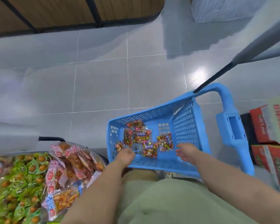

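Your left hand (125, 155) sits over the basket's (152, 165) near-left corner, fingers curled down against one packet (119, 146); cannot tell whether it pinches it. Your right hand (187, 152) hovers over the basket's near-right part, fingers loose, holding nothing.

Progress (judged): loading under way, early stage.

Count in basket: six packets, lying loose on the bottom, much of it bare.

Left of basket: one green bag (23, 183) and one pink bag (71, 167), both heaped with snacks, so most stock looks unmoved.

Right of basket: two red cartons (271, 126), stacked.
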The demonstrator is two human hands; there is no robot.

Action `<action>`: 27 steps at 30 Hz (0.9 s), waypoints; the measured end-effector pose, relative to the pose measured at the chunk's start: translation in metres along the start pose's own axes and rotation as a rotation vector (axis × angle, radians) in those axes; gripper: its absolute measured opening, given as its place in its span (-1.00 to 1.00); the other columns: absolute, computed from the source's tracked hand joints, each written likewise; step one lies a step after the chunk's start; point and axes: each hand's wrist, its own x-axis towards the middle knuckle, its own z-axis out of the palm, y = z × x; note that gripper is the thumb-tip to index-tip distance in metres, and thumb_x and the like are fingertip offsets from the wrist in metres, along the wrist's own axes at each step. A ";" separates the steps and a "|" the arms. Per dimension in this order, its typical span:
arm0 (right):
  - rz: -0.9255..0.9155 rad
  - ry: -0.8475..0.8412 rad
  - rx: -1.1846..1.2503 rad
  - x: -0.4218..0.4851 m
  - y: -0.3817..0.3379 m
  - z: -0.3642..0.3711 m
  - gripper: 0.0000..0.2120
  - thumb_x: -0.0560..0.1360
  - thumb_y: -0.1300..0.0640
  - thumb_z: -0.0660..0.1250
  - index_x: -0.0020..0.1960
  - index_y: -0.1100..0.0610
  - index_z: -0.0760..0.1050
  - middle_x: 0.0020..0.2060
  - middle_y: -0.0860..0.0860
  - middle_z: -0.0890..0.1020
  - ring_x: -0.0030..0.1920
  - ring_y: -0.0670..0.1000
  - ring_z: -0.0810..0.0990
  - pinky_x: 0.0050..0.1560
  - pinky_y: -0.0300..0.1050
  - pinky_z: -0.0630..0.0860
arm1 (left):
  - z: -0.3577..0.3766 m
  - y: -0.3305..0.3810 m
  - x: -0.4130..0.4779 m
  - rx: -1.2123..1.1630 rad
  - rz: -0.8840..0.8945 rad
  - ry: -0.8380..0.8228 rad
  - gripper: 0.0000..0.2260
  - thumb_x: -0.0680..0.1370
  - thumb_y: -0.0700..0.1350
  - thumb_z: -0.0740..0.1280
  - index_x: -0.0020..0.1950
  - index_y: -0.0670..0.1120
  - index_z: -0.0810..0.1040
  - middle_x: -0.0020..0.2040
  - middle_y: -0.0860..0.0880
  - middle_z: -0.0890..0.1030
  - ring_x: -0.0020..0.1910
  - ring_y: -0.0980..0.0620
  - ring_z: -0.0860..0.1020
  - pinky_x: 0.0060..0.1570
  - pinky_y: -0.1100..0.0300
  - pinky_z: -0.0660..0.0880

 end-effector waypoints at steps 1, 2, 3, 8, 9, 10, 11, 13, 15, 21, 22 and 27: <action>0.027 0.035 -0.004 0.015 -0.003 0.003 -0.61 0.61 0.23 0.05 0.33 0.45 0.08 -0.39 0.06 0.35 -0.47 -0.05 0.32 -0.39 -0.22 0.16 | -0.009 0.002 0.009 0.060 0.017 -0.023 -0.70 0.60 -0.18 0.17 -0.35 -0.08 0.33 -0.30 -0.11 0.45 -0.32 -0.02 0.42 -0.26 0.19 0.34; 0.047 0.042 0.016 0.012 -0.012 0.010 -0.96 0.62 0.21 0.07 0.04 0.18 0.26 -0.36 0.08 0.39 -0.44 -0.03 0.36 -0.38 -0.20 0.21 | -0.018 0.004 0.019 0.098 0.026 -0.043 -0.69 0.61 -0.17 0.15 -0.35 -0.10 0.31 -0.34 -0.12 0.42 -0.36 -0.03 0.39 -0.27 0.15 0.35; 0.043 0.083 0.016 0.023 -0.016 0.014 -0.82 0.62 0.19 0.10 0.18 0.19 0.38 -0.29 0.11 0.48 -0.35 0.02 0.46 -0.33 -0.16 0.32 | -0.026 0.006 0.029 0.126 0.029 -0.059 -0.68 0.63 -0.16 0.14 -0.35 -0.11 0.30 -0.34 -0.14 0.41 -0.37 -0.05 0.39 -0.28 0.12 0.37; -0.002 0.080 -0.090 0.049 -0.039 0.040 -0.69 0.60 0.09 0.19 0.26 0.24 0.41 -0.03 0.16 0.58 -0.01 0.11 0.57 0.04 -0.01 0.49 | -0.044 0.011 0.076 0.181 0.023 -0.069 -0.66 0.60 -0.21 0.12 -0.39 -0.07 0.24 -0.45 -0.06 0.28 -0.52 0.04 0.19 -0.50 0.17 0.13; 0.006 0.078 -0.082 0.055 -0.042 0.045 -0.71 0.59 0.08 0.21 0.23 0.21 0.43 -0.08 0.14 0.57 -0.08 0.08 0.54 -0.04 -0.06 0.46 | -0.041 0.010 0.086 0.187 0.019 -0.075 -0.67 0.58 -0.22 0.14 -0.39 -0.07 0.22 -0.46 -0.04 0.23 -0.51 0.05 0.15 -0.46 0.15 0.09; 0.000 0.065 -0.098 0.063 -0.044 0.048 -0.75 0.59 0.08 0.21 0.19 0.20 0.45 -0.10 0.14 0.56 -0.12 0.06 0.51 -0.11 -0.08 0.42 | -0.038 0.011 0.094 0.185 0.017 -0.081 -0.71 0.57 -0.21 0.18 -0.35 -0.08 0.26 -0.44 -0.03 0.24 -0.48 0.05 0.18 -0.42 0.13 0.12; -0.002 0.048 -0.117 0.070 -0.046 0.051 -0.77 0.59 0.09 0.20 0.14 0.21 0.48 -0.13 0.16 0.55 -0.17 0.04 0.48 -0.18 -0.11 0.40 | -0.035 0.011 0.103 0.171 0.002 -0.092 -0.80 0.57 -0.17 0.22 -0.26 -0.10 0.34 -0.39 -0.03 0.32 -0.43 0.04 0.27 -0.38 0.12 0.21; -0.007 0.033 -0.144 0.091 -0.046 0.056 -0.77 0.60 0.13 0.16 -0.02 0.26 0.52 -0.26 0.12 0.49 -0.27 0.02 0.42 -0.32 -0.18 0.31 | -0.024 0.011 0.122 0.124 -0.024 -0.103 -0.80 0.55 -0.10 0.29 0.11 -0.16 0.44 -0.13 -0.13 0.52 -0.19 -0.06 0.50 -0.19 0.07 0.42; 0.012 0.020 -0.184 0.113 -0.043 0.061 -0.75 0.58 0.18 0.13 -0.25 0.18 0.42 -0.37 0.07 0.42 -0.36 -0.02 0.36 -0.37 -0.18 0.23 | -0.013 0.008 0.142 0.043 -0.089 -0.077 -0.40 0.52 -0.04 0.36 0.47 -0.17 0.20 0.25 -0.20 0.50 0.17 -0.17 0.51 0.07 0.07 0.47; 0.061 0.023 -0.231 0.169 -0.034 0.067 -0.71 0.57 0.19 0.19 0.17 0.37 0.48 -0.17 0.24 0.55 -0.28 0.01 0.47 -0.36 -0.21 0.29 | 0.020 -0.002 0.197 -0.071 -0.257 0.095 -0.24 0.56 0.03 0.32 0.56 -0.18 -0.07 0.46 -0.27 0.32 0.36 -0.25 0.39 0.27 -0.01 0.41; 0.062 0.029 -0.221 0.176 -0.032 0.066 -0.69 0.57 0.20 0.20 0.22 0.37 0.46 -0.14 0.27 0.57 -0.32 -0.02 0.47 -0.35 -0.21 0.32 | 0.023 -0.005 0.202 -0.054 -0.258 0.154 -0.37 0.58 -0.01 0.26 0.53 -0.21 0.06 0.39 -0.29 0.40 0.28 -0.26 0.45 0.20 -0.03 0.45; 0.034 0.056 -0.218 0.198 -0.022 0.063 -0.69 0.55 0.19 0.20 0.19 0.37 0.48 -0.05 0.28 0.61 -0.10 0.10 0.52 0.04 0.04 0.51 | 0.021 -0.013 0.197 -0.272 -0.175 0.376 -0.75 0.62 -0.10 0.17 0.24 -0.19 0.42 0.03 -0.22 0.58 -0.20 -0.10 0.48 -0.17 0.11 0.35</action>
